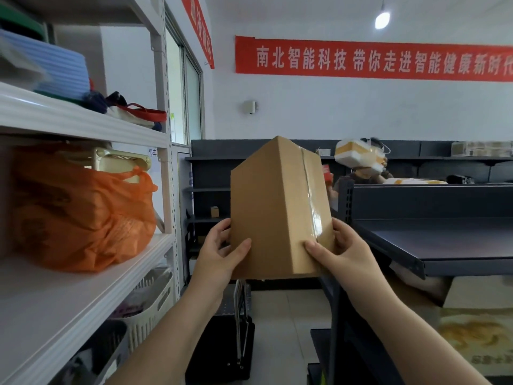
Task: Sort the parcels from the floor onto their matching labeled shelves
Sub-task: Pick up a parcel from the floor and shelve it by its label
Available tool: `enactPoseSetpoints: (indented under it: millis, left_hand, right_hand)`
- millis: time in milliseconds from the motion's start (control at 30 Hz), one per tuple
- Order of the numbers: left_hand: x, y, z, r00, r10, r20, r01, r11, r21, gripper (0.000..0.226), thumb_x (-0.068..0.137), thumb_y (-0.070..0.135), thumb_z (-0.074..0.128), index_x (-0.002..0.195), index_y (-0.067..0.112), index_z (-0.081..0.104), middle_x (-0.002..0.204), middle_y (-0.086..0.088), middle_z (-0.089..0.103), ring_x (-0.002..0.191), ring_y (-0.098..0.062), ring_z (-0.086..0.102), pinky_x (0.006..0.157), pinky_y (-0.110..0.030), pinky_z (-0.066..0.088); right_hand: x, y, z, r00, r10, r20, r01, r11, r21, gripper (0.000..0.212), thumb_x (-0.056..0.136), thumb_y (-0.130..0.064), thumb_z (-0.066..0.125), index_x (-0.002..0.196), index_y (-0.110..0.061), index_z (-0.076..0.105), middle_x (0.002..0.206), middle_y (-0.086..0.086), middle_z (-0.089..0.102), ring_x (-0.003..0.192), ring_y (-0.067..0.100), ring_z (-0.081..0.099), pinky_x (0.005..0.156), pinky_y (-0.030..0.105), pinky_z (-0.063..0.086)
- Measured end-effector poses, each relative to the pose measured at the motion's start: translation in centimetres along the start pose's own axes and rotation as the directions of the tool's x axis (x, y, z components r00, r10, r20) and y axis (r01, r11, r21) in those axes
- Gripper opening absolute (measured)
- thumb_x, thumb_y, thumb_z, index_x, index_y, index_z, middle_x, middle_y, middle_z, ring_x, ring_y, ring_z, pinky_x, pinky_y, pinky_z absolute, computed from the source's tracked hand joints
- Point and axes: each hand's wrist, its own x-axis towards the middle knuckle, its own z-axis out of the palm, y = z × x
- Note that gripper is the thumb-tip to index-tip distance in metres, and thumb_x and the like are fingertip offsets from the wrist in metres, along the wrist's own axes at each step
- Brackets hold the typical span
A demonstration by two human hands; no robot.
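A brown cardboard parcel (pixel 280 209) is being held upright at the centre of the frame, between a white shelving unit (pixel 83 120) at the left edge and a dark metal shelf (pixel 433 240) at the right. No label is being shown on the faces turned to the camera, so the step in hand is judged to be the reading of the parcel before a shelf is chosen.

To do this well, the parcel should be turned slowly until its label face is being presented to the eye, with the weight carried low by both hands so that nothing slips while it is being rotated. The taped seam running down the right face should not be pressed hard. The label should then be matched against a shelf tag; no tag is legible here.

Going from left to right: the left hand (pixel 222 251) is being clamped on the parcel's lower left edge, the thumb laid across the front face and the fingers curled round the side behind. The parcel is being carried between the two hands, its base near wrist level and its top corner rising to mid-frame. The right hand (pixel 341 251) is being clamped on the lower right corner, its thumb pressed against the front beside the tape and the fingers wrapped round the far side.
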Motion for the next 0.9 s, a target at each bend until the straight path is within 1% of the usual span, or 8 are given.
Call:
enactPoseSetpoints:
  millis: [100,167,233,367,567,667,767,900]
  left_hand:
    - [-0.3,0.4,-0.3,0.999,0.016,0.037,-0.020,0.993,0.120,0.050,0.081,0.015,0.063,0.123,0.035,0.044,0.126,0.003,0.050,0.101,-0.013,0.058,0.071,-0.023,0.049]
    - [-0.7,0.7,-0.2,0.998,0.027,0.056,-0.041,0.968,0.248,0.055,0.083,0.019,0.061,0.131,0.037,0.039,0.127,0.005,0.046,0.100,-0.009,0.056,0.066,-0.016,0.048]
    - [-1.0,0.9,0.1,0.996,0.054,0.066,-0.074,0.938,0.339,0.056,0.086,0.022,0.056,0.136,0.035,0.034,0.131,0.004,0.043,0.107,-0.013,0.053,0.071,-0.015,0.048]
    - [-1.4,1.5,0.7,0.993,0.043,0.114,-0.087,0.905,0.416,0.059,0.087,0.031,0.051,0.141,0.031,0.026,0.145,0.003,0.038,0.130,-0.015,0.039,0.106,-0.034,0.037]
    - [-1.8,1.9,1.0,0.977,-0.062,0.206,-0.049,0.869,0.493,0.100,0.055,0.076,0.057,0.140,0.044,0.014,0.155,0.006,0.017,0.140,-0.010,0.023,0.113,-0.035,0.028]
    - [-2.3,1.9,1.0,0.965,-0.091,0.247,-0.053,0.852,0.522,0.101,0.055,0.070,0.053,0.140,0.044,0.006,0.157,0.008,0.006,0.141,-0.011,0.019,0.106,-0.025,0.026]
    - [-2.7,2.0,1.0,0.956,-0.108,0.271,-0.061,0.835,0.547,0.102,0.055,0.067,0.049,0.141,0.042,0.000,0.157,0.007,0.003,0.141,-0.011,0.017,0.101,-0.020,0.023]
    - [-2.7,2.4,1.2,0.948,-0.116,0.296,-0.056,0.856,0.514,0.115,0.050,0.077,0.059,0.144,0.038,0.004,0.153,0.009,0.022,0.135,-0.009,0.032,0.107,-0.025,0.032]
  right_hand:
    - [0.2,0.3,-0.2,0.998,0.006,0.057,-0.013,0.993,0.120,0.050,0.045,-0.036,0.075,0.090,-0.038,0.054,0.092,-0.022,0.063,0.086,-0.001,0.064,0.071,0.018,0.052]
    - [0.2,0.6,-0.4,0.997,0.005,0.080,-0.019,0.984,0.179,0.045,0.047,-0.028,0.075,0.086,-0.039,0.054,0.085,-0.021,0.066,0.079,0.000,0.067,0.068,0.021,0.054]
    - [0.0,0.8,-0.5,0.994,0.013,0.108,-0.036,0.977,0.208,0.050,0.048,-0.025,0.076,0.090,-0.041,0.055,0.086,-0.018,0.068,0.081,0.005,0.069,0.072,0.027,0.056]
    - [-0.4,1.3,-0.5,0.988,0.015,0.155,-0.051,0.971,0.235,0.062,0.048,-0.027,0.079,0.107,-0.034,0.059,0.096,-0.008,0.075,0.090,0.013,0.070,0.073,0.028,0.057]
    - [-0.6,2.1,-0.9,0.983,0.070,0.168,-0.119,0.947,0.297,0.089,0.033,-0.044,0.091,0.115,-0.027,0.060,0.106,0.003,0.073,0.098,0.023,0.069,0.079,0.038,0.055]
    - [-0.8,2.3,-1.0,0.981,0.076,0.178,-0.128,0.945,0.300,0.093,0.028,-0.045,0.091,0.114,-0.027,0.060,0.106,0.003,0.073,0.096,0.022,0.069,0.072,0.033,0.056]
    - [-1.1,2.1,-1.1,0.979,0.066,0.192,-0.120,0.949,0.291,0.080,0.039,-0.035,0.089,0.114,-0.029,0.060,0.104,0.000,0.073,0.094,0.019,0.070,0.071,0.031,0.056]
    - [-1.1,1.6,-0.7,0.984,0.053,0.172,-0.097,0.963,0.253,0.077,0.050,-0.027,0.088,0.120,-0.028,0.056,0.106,-0.001,0.073,0.099,0.019,0.068,0.084,0.038,0.055]
